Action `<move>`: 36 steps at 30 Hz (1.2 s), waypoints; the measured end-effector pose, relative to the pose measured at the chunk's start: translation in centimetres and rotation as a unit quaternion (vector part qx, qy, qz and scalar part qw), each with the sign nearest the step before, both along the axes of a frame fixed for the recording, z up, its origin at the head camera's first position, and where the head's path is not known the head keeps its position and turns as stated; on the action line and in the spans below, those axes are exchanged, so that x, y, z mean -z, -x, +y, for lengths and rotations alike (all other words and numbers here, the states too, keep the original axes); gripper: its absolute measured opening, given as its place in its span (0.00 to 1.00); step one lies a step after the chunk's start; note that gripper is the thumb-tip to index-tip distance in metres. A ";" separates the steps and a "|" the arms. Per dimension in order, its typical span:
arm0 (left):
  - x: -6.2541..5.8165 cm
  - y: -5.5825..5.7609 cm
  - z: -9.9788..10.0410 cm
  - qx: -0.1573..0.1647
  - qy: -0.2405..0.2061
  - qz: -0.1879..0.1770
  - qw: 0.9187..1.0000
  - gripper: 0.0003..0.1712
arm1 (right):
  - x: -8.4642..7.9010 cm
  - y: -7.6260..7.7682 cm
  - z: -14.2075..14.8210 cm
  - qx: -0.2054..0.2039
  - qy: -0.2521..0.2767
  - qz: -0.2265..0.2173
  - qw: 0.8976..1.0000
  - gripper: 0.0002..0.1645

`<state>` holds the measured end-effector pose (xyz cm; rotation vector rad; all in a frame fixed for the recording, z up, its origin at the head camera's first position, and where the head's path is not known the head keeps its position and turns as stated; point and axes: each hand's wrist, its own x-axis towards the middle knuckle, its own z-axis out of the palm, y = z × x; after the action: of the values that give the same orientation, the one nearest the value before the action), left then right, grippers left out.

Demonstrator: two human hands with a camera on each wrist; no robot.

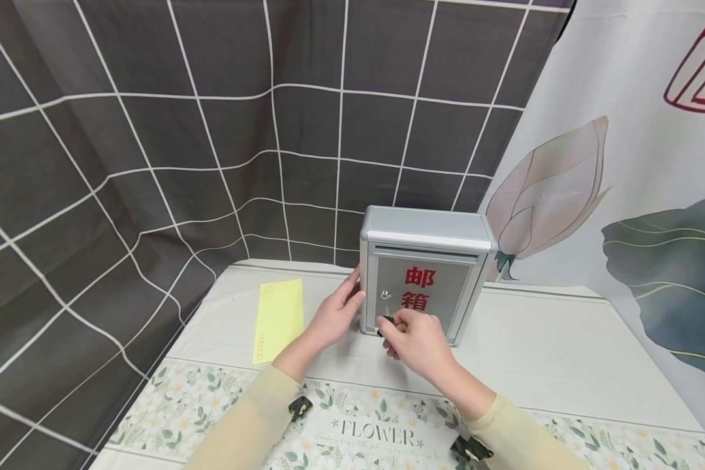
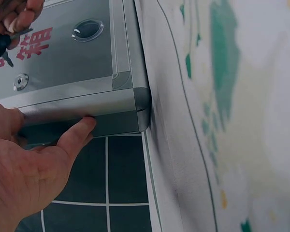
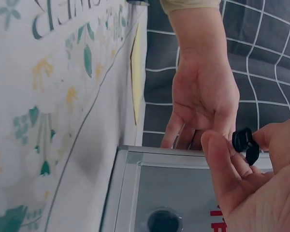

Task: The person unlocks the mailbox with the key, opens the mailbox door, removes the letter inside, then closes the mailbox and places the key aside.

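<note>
A silver metal mailbox (image 1: 429,230) with red characters stands upright on the table. My left hand (image 1: 333,318) rests against its left side, fingers extended along the side panel (image 2: 121,123). In front of the door, my right hand (image 1: 418,339) pinches a key (image 1: 389,320) by its black head between thumb and finger. The blade (image 2: 25,32) points out from the fingers, and a second key (image 2: 8,59) dangles below. The round keyhole lock (image 1: 385,295) sits on the left of the door, just above the key in the head view.
A yellow envelope (image 1: 279,320) lies flat to the left of the mailbox. A floral cloth (image 1: 352,418) with FLOWER printed on it covers the table's front. Behind hangs a dark grid curtain (image 1: 305,130); at the right is a white curtain (image 1: 617,72) with lotus prints.
</note>
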<state>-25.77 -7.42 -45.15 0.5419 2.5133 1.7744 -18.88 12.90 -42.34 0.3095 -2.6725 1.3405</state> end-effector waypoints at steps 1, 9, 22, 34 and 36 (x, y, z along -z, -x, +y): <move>0.0 0.0 0.0 0.000 -0.002 -0.001 1.000 0.36 | 0.0 -0.2 0.2 -0.008 0.014 -0.009 1.000 0.15; -0.1 0.1 0.0 0.003 -0.002 -0.002 1.000 0.36 | 1.3 -0.9 2.2 -0.057 0.090 -0.091 0.990 0.17; 0.1 0.2 0.1 0.003 -0.004 0.000 1.000 0.36 | 3.5 -2.6 5.6 -0.129 0.145 -0.218 0.956 0.19; 0.2 0.2 0.1 0.002 -0.001 -0.001 1.000 0.36 | 4.3 -3.6 6.8 -0.160 0.129 -0.283 0.937 0.21; 0.2 0.2 0.1 0.002 -0.003 -0.002 1.000 0.36 | 4.5 -3.7 6.7 -0.164 0.125 -0.291 0.934 0.21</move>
<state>-25.92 -7.36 -45.32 0.5430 2.5029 1.7804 -15.15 19.64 -46.88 0.3906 -2.9366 2.1458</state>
